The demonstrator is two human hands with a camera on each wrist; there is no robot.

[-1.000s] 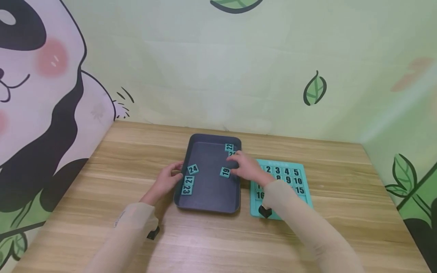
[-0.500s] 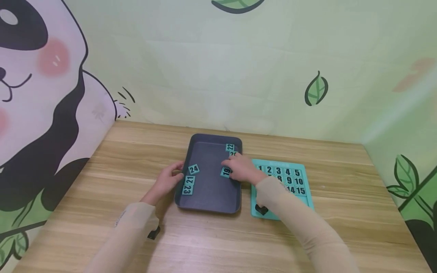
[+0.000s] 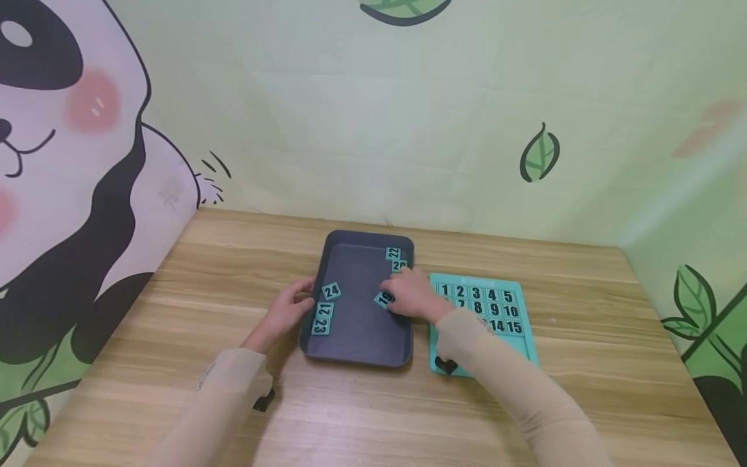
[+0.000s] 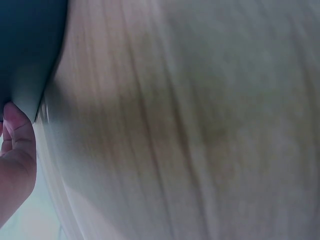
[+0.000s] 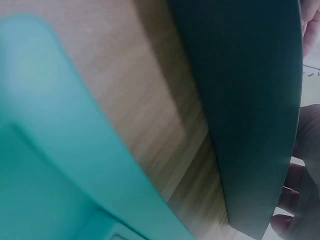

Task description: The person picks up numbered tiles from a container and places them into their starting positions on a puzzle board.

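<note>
My left hand (image 3: 287, 307) holds the left edge of a dark blue-grey tray (image 3: 358, 340). In the left wrist view a fingertip (image 4: 17, 117) presses the tray's outer wall. My right hand (image 3: 415, 295) reaches over the right rim, its thumb and fingers pinching the number tile 19 (image 3: 383, 299), which they partly cover. Just behind that hand lie tiles 20 (image 3: 399, 265) and 22 (image 3: 393, 253). Along the left side of the tray are tiles 24 (image 3: 331, 290), 21 (image 3: 325, 310) and 23 (image 3: 321, 325), the last upside down.
Right of the tray lies a turquoise number board (image 3: 519, 340), its upper rows filled with number tiles; my right forearm (image 3: 496, 363) hides part of it. A strip of wooden table (image 5: 135, 100) separates board and tray. Behind the table stands a pale green printed wall (image 3: 373, 143).
My right hand has moved a little left onto tile 19, closing its fingers there, and the tile has turned slightly. The left hand stays at the tray edge.
</note>
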